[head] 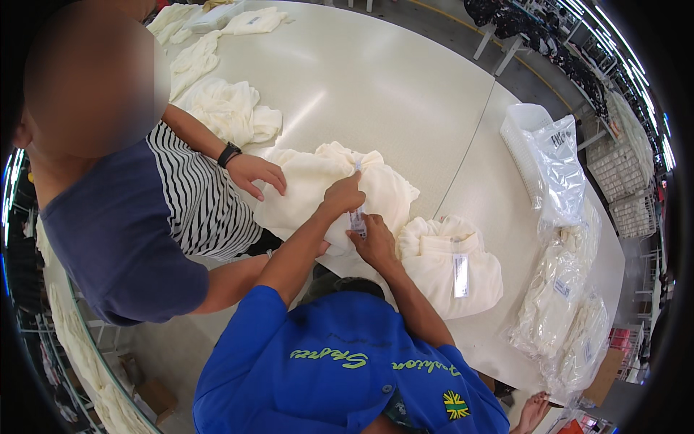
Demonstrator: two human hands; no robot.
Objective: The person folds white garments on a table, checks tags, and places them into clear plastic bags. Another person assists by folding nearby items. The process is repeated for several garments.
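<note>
A folded cream garment [309,179] with a gathered edge lies on the table before me. My left hand [345,193] rests over its middle, fingers curled and index finger reaching to a small clear label [358,164] near the gathered top. Just below, my right hand [375,241] pinches a white printed tag [357,223] between thumb and fingers. What sits under my left palm is hidden. To the right is another folded cream garment [444,271], with a shiny hang tag [460,275] lying on its front.
A co-worker's hand [257,174] touches the garment's left side. Loose cream garments [230,111] lie behind it. On the right of the table [401,81] stand a white plastic basket [523,146] and several bagged garments [550,293]. Another person's hand [534,409] shows at lower right.
</note>
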